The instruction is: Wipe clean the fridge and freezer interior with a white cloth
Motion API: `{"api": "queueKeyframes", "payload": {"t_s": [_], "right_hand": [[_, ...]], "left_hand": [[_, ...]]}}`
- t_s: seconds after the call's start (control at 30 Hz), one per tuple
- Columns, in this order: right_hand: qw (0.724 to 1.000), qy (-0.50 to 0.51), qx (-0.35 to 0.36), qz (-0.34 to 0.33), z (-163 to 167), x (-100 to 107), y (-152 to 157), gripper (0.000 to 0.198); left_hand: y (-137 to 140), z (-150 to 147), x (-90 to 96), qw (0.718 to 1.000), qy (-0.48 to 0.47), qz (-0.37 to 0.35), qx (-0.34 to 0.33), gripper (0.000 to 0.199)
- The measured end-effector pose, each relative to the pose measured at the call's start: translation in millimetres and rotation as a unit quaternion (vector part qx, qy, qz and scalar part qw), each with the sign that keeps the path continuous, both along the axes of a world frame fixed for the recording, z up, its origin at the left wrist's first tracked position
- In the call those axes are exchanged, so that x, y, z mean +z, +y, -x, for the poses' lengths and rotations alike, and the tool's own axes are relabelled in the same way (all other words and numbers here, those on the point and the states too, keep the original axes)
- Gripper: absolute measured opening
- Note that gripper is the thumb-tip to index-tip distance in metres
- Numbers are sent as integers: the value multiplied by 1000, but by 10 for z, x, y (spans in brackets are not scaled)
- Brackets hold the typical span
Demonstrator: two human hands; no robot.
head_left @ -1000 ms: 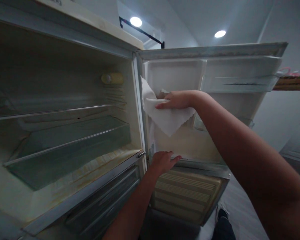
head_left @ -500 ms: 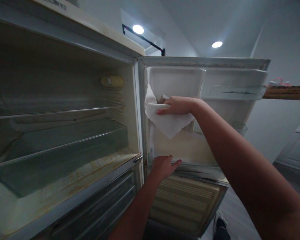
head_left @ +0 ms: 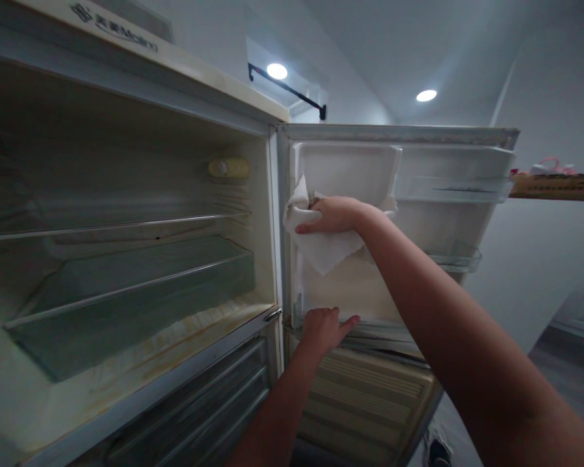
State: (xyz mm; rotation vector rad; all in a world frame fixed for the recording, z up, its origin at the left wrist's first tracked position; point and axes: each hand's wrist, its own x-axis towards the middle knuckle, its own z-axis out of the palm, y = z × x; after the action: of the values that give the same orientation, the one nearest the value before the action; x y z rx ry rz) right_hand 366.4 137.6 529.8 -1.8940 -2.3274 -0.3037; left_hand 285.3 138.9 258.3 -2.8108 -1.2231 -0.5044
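My right hand (head_left: 333, 215) grips a white cloth (head_left: 326, 251) against the inner side of the open upper fridge door (head_left: 348, 162). The cloth bunches up at the hinge side and hangs to a point below my fingers. Lower down, my left hand (head_left: 325, 327) rests at the bottom edge of the same door, its thumb spread away from the fingers and nothing visible in it. What the left fingertips touch cannot be made out.
Left of the door is the fridge compartment with a glass shelf (head_left: 102, 227) and a clear drawer (head_left: 141, 324) above a stained floor. Below, the lower door (head_left: 365, 395) also stands open. Door racks (head_left: 452, 189) sit at the right, and a woven basket (head_left: 557, 186) lies beyond.
The cloth in my right hand has shifted slightly toward the hinge side and crumpled more. My left hand stays at the door's lower edge. The view has tilted up and left a little.
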Motion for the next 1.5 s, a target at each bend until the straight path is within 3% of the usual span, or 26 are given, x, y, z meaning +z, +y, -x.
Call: {"api": "queueKeyframes", "payload": {"t_s": [0.13, 0.3, 0.53, 1.5], "right_hand": [[1000, -10, -1, -12, 13, -11, 2, 72], [1000, -17, -13, -22, 26, -15, -2, 73], [1000, -4, -8, -21, 34, -18, -39, 73], [1000, -22, -13, -18, 43, -6, -17, 67]], "left_hand": [[-1, 4, -8, 1000, -4, 5, 5, 82], [3, 6, -35, 999, -26, -43, -20, 79], [16, 13, -29, 1000, -4, -7, -6, 83], [19, 16, -48, 1000, -13, -24, -7, 80]]}}
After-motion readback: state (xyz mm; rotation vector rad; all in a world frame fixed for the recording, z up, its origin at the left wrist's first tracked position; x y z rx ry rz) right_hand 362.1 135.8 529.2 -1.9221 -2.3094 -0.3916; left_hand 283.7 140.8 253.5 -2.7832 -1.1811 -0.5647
